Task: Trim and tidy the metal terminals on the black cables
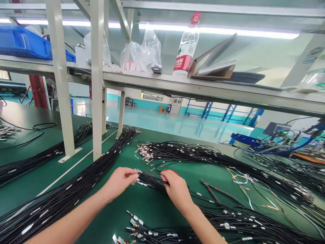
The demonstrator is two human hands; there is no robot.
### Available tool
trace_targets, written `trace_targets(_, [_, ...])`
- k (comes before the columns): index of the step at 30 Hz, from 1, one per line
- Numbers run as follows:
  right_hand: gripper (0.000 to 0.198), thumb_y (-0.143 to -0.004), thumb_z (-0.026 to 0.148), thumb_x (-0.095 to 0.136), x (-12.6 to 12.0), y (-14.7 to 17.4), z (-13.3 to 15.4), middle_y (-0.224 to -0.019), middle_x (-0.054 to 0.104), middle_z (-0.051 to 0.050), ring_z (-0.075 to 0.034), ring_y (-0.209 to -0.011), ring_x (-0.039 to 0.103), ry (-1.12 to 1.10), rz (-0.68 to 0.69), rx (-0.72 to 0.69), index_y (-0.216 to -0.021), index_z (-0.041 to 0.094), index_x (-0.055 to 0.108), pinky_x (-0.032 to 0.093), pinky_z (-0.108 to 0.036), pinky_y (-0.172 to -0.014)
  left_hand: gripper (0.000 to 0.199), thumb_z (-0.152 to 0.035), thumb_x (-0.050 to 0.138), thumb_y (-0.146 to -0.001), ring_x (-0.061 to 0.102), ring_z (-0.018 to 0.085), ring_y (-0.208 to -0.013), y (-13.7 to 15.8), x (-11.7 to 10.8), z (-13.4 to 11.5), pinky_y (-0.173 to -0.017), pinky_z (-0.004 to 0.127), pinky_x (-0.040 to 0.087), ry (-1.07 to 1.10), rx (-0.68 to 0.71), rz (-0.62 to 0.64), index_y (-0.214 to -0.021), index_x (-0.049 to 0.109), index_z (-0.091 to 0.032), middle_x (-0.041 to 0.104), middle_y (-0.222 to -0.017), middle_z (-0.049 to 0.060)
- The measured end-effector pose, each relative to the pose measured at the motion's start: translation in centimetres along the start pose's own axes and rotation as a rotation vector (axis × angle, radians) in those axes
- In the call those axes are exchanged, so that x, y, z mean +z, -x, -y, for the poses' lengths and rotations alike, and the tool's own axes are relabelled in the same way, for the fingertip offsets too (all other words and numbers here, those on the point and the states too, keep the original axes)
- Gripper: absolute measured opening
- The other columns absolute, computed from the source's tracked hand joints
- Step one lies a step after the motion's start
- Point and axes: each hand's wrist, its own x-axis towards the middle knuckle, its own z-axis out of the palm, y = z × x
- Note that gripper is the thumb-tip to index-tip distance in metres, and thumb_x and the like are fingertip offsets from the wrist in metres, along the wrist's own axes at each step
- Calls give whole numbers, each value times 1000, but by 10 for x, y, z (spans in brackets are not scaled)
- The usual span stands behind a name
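My left hand [123, 181] is closed in a pinch at the metal-tipped ends of a small bundle of black cables [152, 180]. My right hand [176, 188] is curled closed over the same bundle, farther along it. A red piece [174, 172] shows at the top of its fingers, mostly hidden, so its kind is unclear. A thin dark strand [144, 162] with a light tip slants toward that hand. To the right lie pliers [212, 191] with red and black handles, jaws pointing away. More black cables [149, 234] with silver terminals and white labels lie nearer to me.
A long black cable bundle [106, 159] runs along the left, another [193, 152] behind my hands. Loose coloured wires [246, 183] lie at the right. White shelf posts [97, 84] stand on the green table [116, 213]. The shelf [157, 79] above holds a bottle [186, 51] and plastic bags [151, 47].
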Motion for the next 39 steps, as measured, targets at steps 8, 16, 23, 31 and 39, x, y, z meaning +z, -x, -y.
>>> trace_targets(8, [17,-82,17,41,-28,34,3,-76,62,-5,-17,-64,56,-390,-185,64,-81,20,58,44,-26,-56,34,-42,36,-84,62,18,-78,-19,62,-26,-70,28,46,361,54,63,-81,60,-18,67,-78,4])
trace_targets(16, [19,-80,32,50,-64,46,3,-66,59,-1,-14,-64,54,-909,-197,511,-79,16,60,42,-23,-61,34,-34,52,-77,41,10,-48,-7,100,-26,-53,24,35,258,-38,585,-49,53,-15,48,-48,-2])
trace_targets(23, [21,-78,25,49,-51,48,2,-52,48,3,-10,-51,43,-895,-152,603,-59,16,52,35,-22,-53,21,-29,58,-74,41,8,-46,-1,106,-16,-51,22,34,288,-206,568,-88,62,-13,53,-50,-3])
trace_targets(31, [24,-79,27,49,-49,51,0,-53,47,4,-9,-52,42,-955,-164,604,-58,16,50,33,-22,-54,27,-24,63,-71,43,7,-48,-1,109,-14,-51,21,36,430,-291,514,-94,62,-9,55,-51,-2])
trace_targets(39, [30,-80,35,49,-39,52,-3,-51,42,5,-4,-42,25,-1300,-58,693,-56,16,45,18,-20,-40,22,-23,60,-74,43,8,-50,1,106,-18,-51,21,35,426,-269,558,-90,65,-9,54,-53,-1])
